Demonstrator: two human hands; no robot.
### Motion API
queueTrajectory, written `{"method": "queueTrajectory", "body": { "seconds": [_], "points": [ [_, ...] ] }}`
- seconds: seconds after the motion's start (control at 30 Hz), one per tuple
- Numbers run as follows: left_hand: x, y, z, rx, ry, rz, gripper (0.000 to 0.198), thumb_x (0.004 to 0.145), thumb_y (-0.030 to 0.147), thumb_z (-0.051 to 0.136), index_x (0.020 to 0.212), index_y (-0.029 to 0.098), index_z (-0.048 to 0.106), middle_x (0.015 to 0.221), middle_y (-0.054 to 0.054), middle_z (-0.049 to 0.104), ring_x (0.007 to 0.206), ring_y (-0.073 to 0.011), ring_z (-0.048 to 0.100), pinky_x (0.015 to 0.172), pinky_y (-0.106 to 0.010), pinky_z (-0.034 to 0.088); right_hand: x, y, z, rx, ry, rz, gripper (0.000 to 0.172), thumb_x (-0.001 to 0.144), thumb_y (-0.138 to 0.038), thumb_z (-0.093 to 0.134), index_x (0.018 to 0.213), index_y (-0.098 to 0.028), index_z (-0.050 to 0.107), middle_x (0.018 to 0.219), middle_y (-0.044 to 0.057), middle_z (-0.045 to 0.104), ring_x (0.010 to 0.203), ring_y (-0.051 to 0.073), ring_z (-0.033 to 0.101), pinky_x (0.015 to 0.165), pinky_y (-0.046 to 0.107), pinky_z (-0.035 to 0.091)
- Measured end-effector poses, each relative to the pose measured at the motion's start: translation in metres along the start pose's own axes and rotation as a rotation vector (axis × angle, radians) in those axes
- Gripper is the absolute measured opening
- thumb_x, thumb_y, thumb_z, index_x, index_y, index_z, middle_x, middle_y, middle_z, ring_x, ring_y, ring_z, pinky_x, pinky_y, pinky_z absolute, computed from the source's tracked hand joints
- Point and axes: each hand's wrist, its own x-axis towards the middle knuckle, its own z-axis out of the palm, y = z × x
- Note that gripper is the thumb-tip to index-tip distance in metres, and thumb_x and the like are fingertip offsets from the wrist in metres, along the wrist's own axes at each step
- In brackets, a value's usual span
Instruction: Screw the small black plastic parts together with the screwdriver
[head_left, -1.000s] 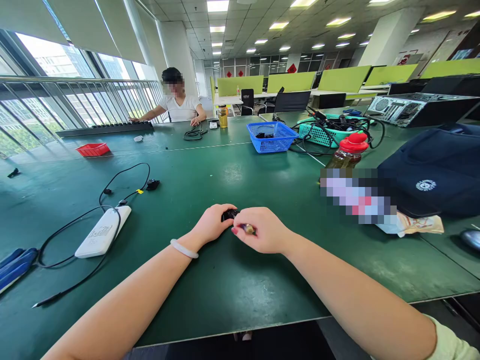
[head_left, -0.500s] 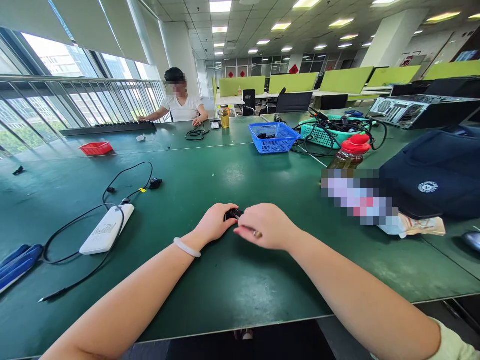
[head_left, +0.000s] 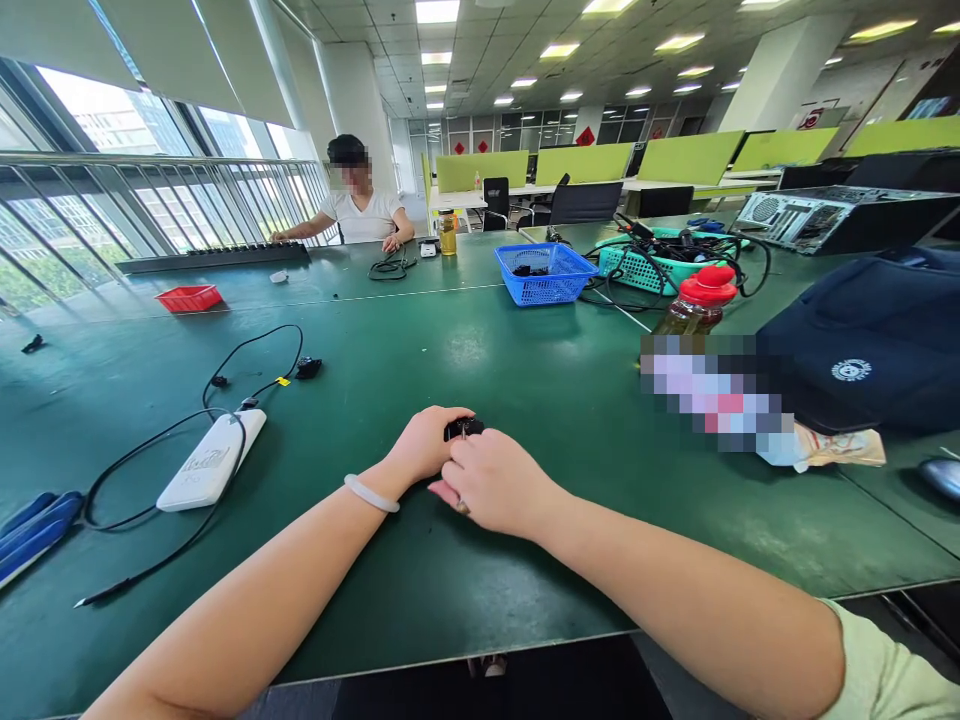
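Over the middle of the green table (head_left: 360,380), my left hand (head_left: 421,442), with a pale bracelet at its wrist, is closed around a small black part (head_left: 465,427). What kind of part it is, I cannot tell. My right hand (head_left: 501,484) touches the near side of that part, its fingers curled and pressed together. A thin shiny bit shows at its fingertips against the black part; whatever else it grips is hidden.
To the left lie a white power bank (head_left: 214,462) with black cables and blue gloves (head_left: 37,530). Farther off are a red tray (head_left: 190,298), a blue basket (head_left: 546,290) and a green basket (head_left: 649,270). A red-lidded bottle (head_left: 697,300) and dark bag (head_left: 862,340) stand right. A person (head_left: 367,210) sits opposite.
My right hand has moved left and slightly nearer to me, from the right side of the black part to its near side. My left hand stays almost in place.
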Motion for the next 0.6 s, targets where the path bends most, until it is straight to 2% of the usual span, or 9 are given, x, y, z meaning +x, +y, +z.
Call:
{"method": "queueTrajectory", "body": {
  "seconds": [0.1,0.2,0.3,0.37,0.43,0.5,0.6],
  "points": [
    [0.0,0.0,0.0,0.0,-0.003,0.023,0.039,0.08,0.021,0.061,0.119,0.023,0.069,0.117,-0.006,0.071,0.108,-0.0253,0.064,0.1,-0.039,0.048,-0.005,0.022,-0.001,0.089,0.11,0.107,0.041,0.098,-0.035,0.046,0.068,-0.017,0.068,0.064,0.004,0.059,0.062,0.015,0.05,0.062,0.031,0.026],
    [0.0,0.0,0.0,-0.063,0.013,0.003,0.048,0.081,0.021,0.064,0.129,0.023,0.061,0.118,-0.006,0.071,0.112,-0.0247,0.064,0.103,-0.04,0.047,-0.011,0.041,-0.003,0.271,0.232,0.188,0.041,0.097,-0.037,0.045,0.065,-0.018,0.065,0.06,0.002,0.058,0.059,0.013,0.049,0.063,0.029,0.031],
    [-0.001,0.0,0.0,-0.131,0.002,-0.025,0.058,0.081,0.024,0.068,0.136,0.024,0.052,0.113,-0.005,0.073,0.111,-0.0234,0.065,0.104,-0.039,0.046,-0.016,0.048,-0.006,0.5,0.435,0.367,0.044,0.098,-0.043,0.042,0.069,-0.02,0.064,0.061,0.001,0.061,0.058,0.013,0.051,0.063,0.027,0.037],
    [-0.001,0.0,0.0,-0.136,0.0,-0.024,0.051,0.08,0.024,0.069,0.129,0.024,0.056,0.111,-0.004,0.073,0.108,-0.0228,0.066,0.102,-0.038,0.048,-0.018,0.049,-0.008,0.611,0.513,0.463,0.047,0.099,-0.046,0.04,0.067,-0.02,0.063,0.057,-0.001,0.058,0.053,0.012,0.048,0.059,0.026,0.039],
    [0.0,-0.001,0.0,-0.116,0.011,-0.023,0.037,0.08,0.024,0.069,0.116,0.024,0.062,0.109,-0.004,0.073,0.104,-0.0225,0.067,0.098,-0.037,0.05,-0.018,0.048,-0.009,0.649,0.517,0.482,0.049,0.099,-0.047,0.039,0.064,-0.02,0.061,0.053,-0.001,0.054,0.05,0.012,0.046,0.056,0.026,0.038],
    [0.0,-0.002,0.0,-0.097,0.018,-0.021,0.027,0.08,0.026,0.07,0.105,0.023,0.063,0.107,-0.003,0.072,0.1,-0.0223,0.067,0.093,-0.036,0.051,-0.018,0.047,-0.009,0.617,0.483,0.435,0.05,0.099,-0.045,0.039,0.062,-0.02,0.06,0.053,-0.001,0.055,0.051,0.012,0.048,0.058,0.027,0.039],
    [0.0,-0.003,0.001,-0.099,0.017,-0.005,0.023,0.081,0.029,0.069,0.102,0.023,0.063,0.105,-0.003,0.071,0.098,-0.0218,0.066,0.09,-0.036,0.051,-0.018,0.045,-0.008,0.542,0.422,0.339,0.05,0.099,-0.042,0.037,0.059,-0.02,0.057,0.054,0.0,0.057,0.054,0.013,0.049,0.062,0.027,0.04]
  ]
}}
